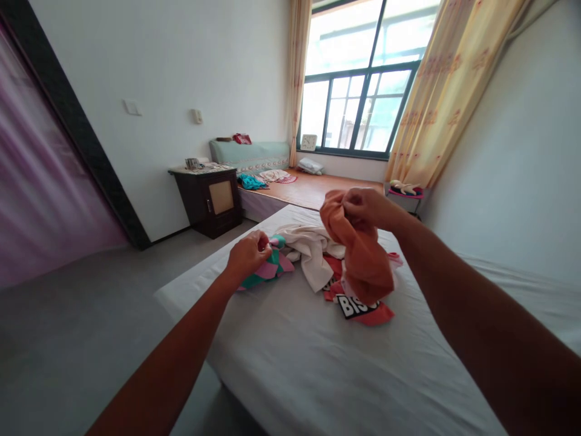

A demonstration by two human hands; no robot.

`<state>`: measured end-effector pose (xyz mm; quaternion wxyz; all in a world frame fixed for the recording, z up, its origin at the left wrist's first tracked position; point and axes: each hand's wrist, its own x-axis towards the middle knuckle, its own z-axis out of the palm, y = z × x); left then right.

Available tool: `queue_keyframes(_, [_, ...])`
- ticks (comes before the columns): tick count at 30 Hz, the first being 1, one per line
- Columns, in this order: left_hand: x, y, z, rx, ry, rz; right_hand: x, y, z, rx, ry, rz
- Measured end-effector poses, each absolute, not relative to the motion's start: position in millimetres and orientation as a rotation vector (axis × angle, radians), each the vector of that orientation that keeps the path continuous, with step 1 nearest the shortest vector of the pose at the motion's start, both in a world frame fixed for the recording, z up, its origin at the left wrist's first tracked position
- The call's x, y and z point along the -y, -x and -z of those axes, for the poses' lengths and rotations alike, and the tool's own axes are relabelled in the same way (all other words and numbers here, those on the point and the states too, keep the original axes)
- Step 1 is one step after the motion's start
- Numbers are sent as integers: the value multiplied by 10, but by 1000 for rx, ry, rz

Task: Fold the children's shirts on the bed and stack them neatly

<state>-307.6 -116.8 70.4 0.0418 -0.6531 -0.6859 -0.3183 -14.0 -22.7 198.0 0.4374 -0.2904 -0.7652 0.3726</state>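
white sheet (290, 363) up front, bright window (358, 79) behind, and up goes the eye to the right hand (370, 207): raised, wrist bent down, thumb and fingers pinching the orange cloth (365, 260), which hangs down over the sheet. left hand (247, 255) sits lower, arm stretched forward, fingertips pinching the green-pink cloth (267, 270). white cloth (313, 260) lies between them; lettered red cloth (372, 316) peeks out, partly blocked by the orange. beyond, dark cabinet (195, 194), far bed (340, 183).
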Motion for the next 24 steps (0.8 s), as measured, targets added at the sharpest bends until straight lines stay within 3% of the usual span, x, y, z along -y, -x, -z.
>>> queue_keyframes(5, [1190,3006,-690,2056,2039,963,83,108,-2048,1654,473,-996])
queue_keyframes(12, [1190,2892,-659,2135,2009,849,-277,6,-1897,1619,676,-938])
queue_keyframes(19, [1248,3182,-635,2101,2140,725,-651,-765,-1129,2011,1588,-517])
queue_keyframes(22, [1135,3425,-566,2086,2283,640,-606,-986,-804,1984,1843,-725])
queue_keyframes(24, [999,3465,-490,2118,2377,500,-521,-953,-636,1905,1783,-980])
